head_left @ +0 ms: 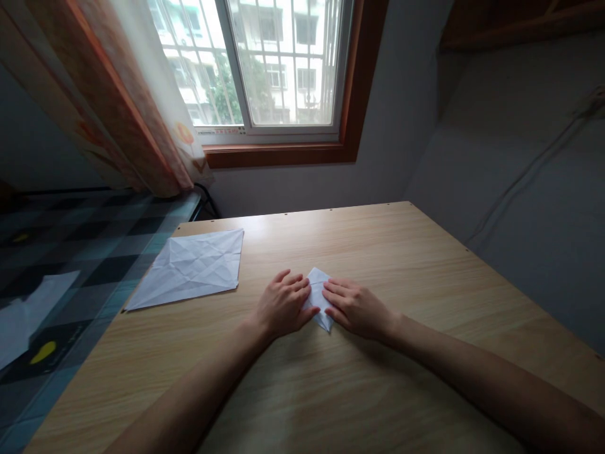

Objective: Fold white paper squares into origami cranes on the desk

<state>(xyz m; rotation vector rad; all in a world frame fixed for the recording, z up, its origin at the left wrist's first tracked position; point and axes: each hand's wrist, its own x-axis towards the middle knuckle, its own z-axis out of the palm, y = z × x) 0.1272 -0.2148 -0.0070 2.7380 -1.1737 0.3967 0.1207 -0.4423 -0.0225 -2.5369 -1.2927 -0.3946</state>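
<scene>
Folded paper [317,296] partly beneath left grip [286,304], right grip [358,308].

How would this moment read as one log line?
left hand: touching folded paper | right hand: touching same paper | creased sheet: on table, left

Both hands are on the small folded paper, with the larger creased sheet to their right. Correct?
Wrong side: the head view shows the larger creased sheet to their left. Left hand and right hand are on the small folded paper.
</scene>
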